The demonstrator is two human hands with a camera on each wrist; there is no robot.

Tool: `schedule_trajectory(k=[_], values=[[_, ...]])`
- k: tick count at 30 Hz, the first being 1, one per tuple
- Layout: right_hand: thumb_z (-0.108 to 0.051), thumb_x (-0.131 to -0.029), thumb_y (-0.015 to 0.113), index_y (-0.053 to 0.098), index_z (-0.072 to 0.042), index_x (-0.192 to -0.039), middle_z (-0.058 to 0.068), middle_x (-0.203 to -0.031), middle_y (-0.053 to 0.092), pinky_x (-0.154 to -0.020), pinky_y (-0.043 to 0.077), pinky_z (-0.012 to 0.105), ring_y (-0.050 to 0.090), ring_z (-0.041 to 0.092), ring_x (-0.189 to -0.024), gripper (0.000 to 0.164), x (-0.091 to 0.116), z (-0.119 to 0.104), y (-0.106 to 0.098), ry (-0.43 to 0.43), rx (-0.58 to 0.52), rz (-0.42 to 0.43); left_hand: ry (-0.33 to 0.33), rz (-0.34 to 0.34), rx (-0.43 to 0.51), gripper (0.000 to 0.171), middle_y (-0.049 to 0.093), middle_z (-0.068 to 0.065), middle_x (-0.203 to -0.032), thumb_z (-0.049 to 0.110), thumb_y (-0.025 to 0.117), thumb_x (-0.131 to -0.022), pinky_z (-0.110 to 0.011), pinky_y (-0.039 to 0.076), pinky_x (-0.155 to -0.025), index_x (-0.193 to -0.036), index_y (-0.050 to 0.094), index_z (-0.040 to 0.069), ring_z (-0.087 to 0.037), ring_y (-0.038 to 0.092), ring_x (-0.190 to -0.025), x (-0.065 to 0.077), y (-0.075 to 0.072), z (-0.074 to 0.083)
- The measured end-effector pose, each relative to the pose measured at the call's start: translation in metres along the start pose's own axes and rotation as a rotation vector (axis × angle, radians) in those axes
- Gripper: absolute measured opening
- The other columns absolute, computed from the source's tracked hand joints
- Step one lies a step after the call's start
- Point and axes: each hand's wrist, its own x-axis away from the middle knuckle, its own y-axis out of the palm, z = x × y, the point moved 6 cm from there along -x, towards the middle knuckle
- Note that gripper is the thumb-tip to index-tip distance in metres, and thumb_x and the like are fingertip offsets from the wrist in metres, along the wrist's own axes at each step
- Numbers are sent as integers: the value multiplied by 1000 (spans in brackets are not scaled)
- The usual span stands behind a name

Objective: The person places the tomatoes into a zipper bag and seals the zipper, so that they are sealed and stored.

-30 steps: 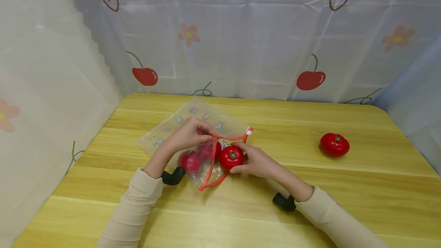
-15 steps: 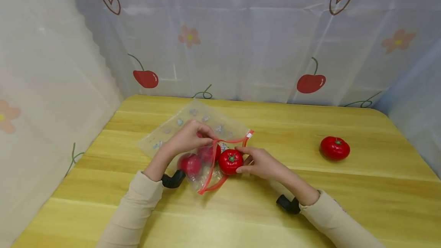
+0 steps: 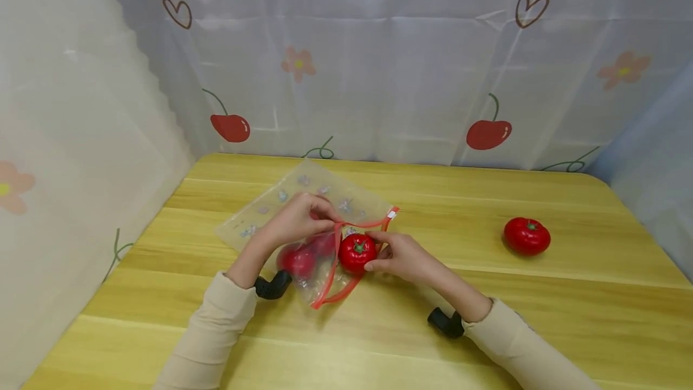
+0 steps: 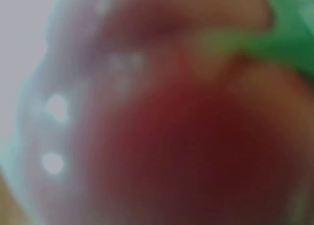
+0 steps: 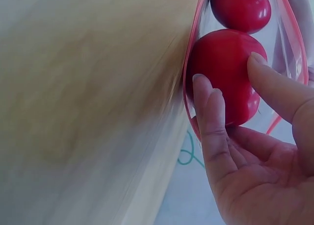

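My right hand held a tomato at the mouth of the bag, thumb and fingers curled about it, the fruit half past the red zip rim. My left hand pinched the upper edge of that rim, holding the mouth up. Two more tomatoes lay inside the bag, just behind the one I held; the nearer of them showed in the right wrist view through the plastic. The left wrist view was a red blur with a bit of green, too close to read. The bag lay on the table, and another tomato sat well apart from the bag, on my right.
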Motion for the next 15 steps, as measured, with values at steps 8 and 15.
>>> schedule_trajectory(k=[8, 15], values=[[-11, -80, 75, 45, 8, -133, 11, -99, 63, -57, 50, 27, 62, 15, -71, 64, -2, -1, 2, 1, -14, 4, -9, 6, 1, 7, 65, 3, -80, 0, 70, -82, -29, 49, -61, -86, 75, 3, -13, 55, -71, -1, 0, -1], [-9, -81, 74, 46, 8, -132, 16, -111, 59, -66, 52, 27, 66, 22, -83, 61, -1, 1, 1, -11, -25, 4, -15, 4, -7, 7, 65, 4, -79, 1, 70, -82, -29, 49, -63, -86, 75, 5, -13, 55, -72, -1, -1, 0]])
